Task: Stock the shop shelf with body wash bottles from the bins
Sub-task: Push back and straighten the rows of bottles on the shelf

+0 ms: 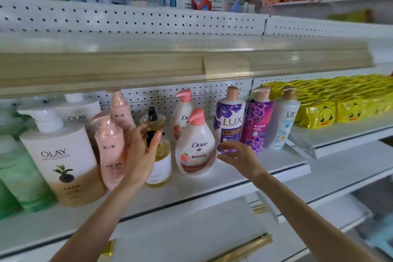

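The yellow bottle is standing upright in the front row near the middle of the shelf. The left hand is curling round its black pump, thumb on one side and fingers on the other, the palm covering the bottle's left shoulder. At its 12 o'clock a twin is standing right behind it. At 3 o'clock, just beside it, a Dove bottle is standing with its pink cap up, and a rear Dove is showing at 1 o'clock. Further along at 3 o'clock the right hand is hovering with fingers spread, holding nothing. It is blurred, and I cannot tell whether it is touching the Lux bottle behind it. A purple bottle and a white bottle are standing beyond that. At 9 o'clock a pink bottle is standing against the left wrist, then an Olay bottle, then green bottles at the edge. Yellow packs are lying well apart at 2 o'clock.
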A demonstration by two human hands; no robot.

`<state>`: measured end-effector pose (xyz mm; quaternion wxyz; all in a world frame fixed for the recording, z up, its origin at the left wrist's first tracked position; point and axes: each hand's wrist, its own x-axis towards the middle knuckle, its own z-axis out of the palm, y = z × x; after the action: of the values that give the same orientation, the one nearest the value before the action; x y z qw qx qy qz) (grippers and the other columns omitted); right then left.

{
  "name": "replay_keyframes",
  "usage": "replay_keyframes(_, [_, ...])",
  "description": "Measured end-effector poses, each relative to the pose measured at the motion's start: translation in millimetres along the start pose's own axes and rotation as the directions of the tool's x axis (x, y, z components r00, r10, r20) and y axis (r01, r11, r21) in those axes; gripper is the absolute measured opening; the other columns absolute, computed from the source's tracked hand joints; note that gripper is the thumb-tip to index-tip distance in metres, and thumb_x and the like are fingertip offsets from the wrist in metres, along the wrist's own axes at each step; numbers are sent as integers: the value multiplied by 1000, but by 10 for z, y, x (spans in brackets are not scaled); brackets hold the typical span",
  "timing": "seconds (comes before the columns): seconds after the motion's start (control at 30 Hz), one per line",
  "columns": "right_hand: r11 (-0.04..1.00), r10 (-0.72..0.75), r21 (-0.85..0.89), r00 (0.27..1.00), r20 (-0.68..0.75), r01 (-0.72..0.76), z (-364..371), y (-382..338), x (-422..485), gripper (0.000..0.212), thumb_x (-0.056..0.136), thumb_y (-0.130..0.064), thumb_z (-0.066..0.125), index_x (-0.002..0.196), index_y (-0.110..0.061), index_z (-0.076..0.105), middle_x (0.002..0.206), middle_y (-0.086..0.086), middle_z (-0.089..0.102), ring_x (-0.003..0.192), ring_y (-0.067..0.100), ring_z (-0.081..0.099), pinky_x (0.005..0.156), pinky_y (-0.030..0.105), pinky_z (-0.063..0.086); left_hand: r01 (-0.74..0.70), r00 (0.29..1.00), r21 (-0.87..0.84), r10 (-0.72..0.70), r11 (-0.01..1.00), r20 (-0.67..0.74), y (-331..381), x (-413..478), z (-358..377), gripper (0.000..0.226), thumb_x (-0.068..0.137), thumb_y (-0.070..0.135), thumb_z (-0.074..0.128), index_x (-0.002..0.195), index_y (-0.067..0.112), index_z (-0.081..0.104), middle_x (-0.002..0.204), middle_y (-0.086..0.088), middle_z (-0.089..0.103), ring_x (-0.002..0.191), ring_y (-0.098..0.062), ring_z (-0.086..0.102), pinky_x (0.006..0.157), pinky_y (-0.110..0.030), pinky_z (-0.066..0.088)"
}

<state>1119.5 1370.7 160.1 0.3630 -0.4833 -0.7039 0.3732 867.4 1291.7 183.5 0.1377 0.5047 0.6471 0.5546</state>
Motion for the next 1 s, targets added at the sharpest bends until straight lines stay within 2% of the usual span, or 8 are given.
replay_keyframes(0.1, [992,-103,-82,992,-70,97,-405,-262,2,23,79,1,72,92,-16,66,82,-7,66,65,-9,63,63,9,49,-116,993,94,114,989,27,115,-18,-23,70,81,60,45,132,13,44,131,-2,54,124,-15,48,108,-38,38])
replay_keyframes(0.27, [961,-275,-69,948,-161,267,-906,-750,216,33,78,-3,74,107,-14,64,97,-4,67,84,0,64,77,12,52,-179,980,70,172,981,98,368,-24,76,72,77,47,57,136,9,39,135,-2,51,122,-4,44,100,-12,29])
replay_keyframes(0.4, [933,-325,-181,944,-53,311,-1044,-981,451,46,78,-12,76,119,-3,58,120,9,59,108,16,56,93,26,47,-115,992,81,110,990,56,425,-41,251,91,68,73,58,138,19,35,135,3,52,125,-11,49,103,-39,43])
replay_keyframes(0.53, [898,-146,-386,971,191,210,-1080,-1055,842,76,72,-29,82,134,-1,47,135,11,52,128,24,47,107,36,38,-66,995,110,57,992,82,609,-49,412,98,66,50,68,147,15,25,144,0,44,130,-9,42,104,-27,32])
replay_keyframes(0.73, [843,-84,-458,910,406,282,-1066,-1096,1064,71,74,-26,80,134,-12,46,121,-4,51,119,12,46,87,18,35,119,981,34,-123,992,149,743,-46,542,97,69,43,77,146,23,22,141,8,43,127,-10,42,110,-41,31])
replay_keyframes(0.83, [793,-114,-483,869,482,372,-1032,-1106,1096,82,72,-24,82,140,-12,39,140,2,47,127,18,45,89,17,34,183,955,68,-194,981,224,741,-22,680,70,74,30,79,132,24,41,115,11,59,111,-16,57,95,-37,45])
replay_keyframes(0.9, [754,-134,-505,850,509,420,-1000,-1089,1115,84,70,-24,84,140,-16,36,135,6,50,118,22,50,87,23,42,206,954,83,-219,975,202,727,-3,757,62,73,22,81,125,24,47,101,8,61,94,-11,59,81,-29,48])
replay_keyframes(1.0, [744,-183,-488,842,508,456,-994,-1026,1155,79,69,-23,84,134,-18,40,120,4,53,104,21,54,80,28,46,224,958,95,-237,970,160,682,15,831,68,69,20,83,126,23,46,101,6,60,94,-15,57,75,-25,44])
